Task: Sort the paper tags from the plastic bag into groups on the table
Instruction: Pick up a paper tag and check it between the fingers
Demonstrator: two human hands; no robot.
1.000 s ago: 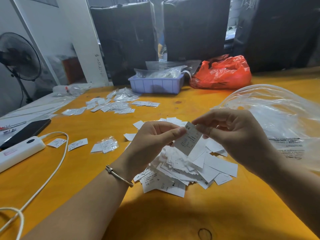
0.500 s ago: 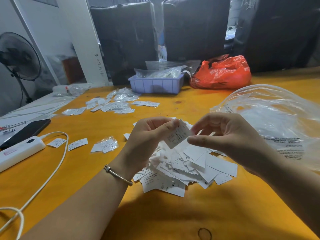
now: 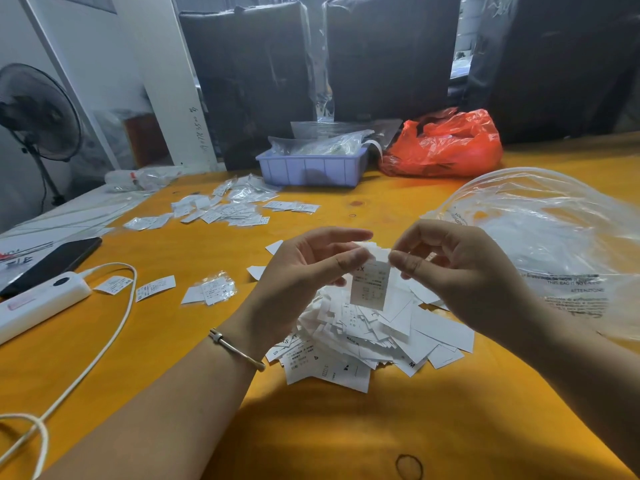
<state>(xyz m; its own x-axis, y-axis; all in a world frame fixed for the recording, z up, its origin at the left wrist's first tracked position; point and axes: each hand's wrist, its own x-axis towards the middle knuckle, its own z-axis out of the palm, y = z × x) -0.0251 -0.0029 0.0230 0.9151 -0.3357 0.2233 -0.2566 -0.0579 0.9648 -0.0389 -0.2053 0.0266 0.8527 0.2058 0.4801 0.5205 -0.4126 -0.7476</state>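
A loose heap of white paper tags (image 3: 367, 334) lies on the yellow table (image 3: 346, 427) in front of me. Above the heap my left hand (image 3: 304, 271) and my right hand (image 3: 457, 271) both pinch the top edge of one printed tag (image 3: 369, 287), which hangs upright between them. The clear plastic bag (image 3: 540, 237) lies crumpled to the right of my right hand. Small sorted groups of tags (image 3: 225, 211) lie at the far left of the table, and a few more tags (image 3: 156, 287) lie near the left.
A lilac plastic bin (image 3: 308, 169) and a red plastic bag (image 3: 446, 147) stand at the table's far side. A white power strip (image 3: 38, 303) with its cable (image 3: 104, 344) and a black phone (image 3: 52, 261) lie at the left. A fan (image 3: 34, 112) stands beyond the left edge.
My right hand had let go of the tag and drawn back; now it pinches the tag's top edge again beside my left thumb. The tag now hangs upright instead of tilted.
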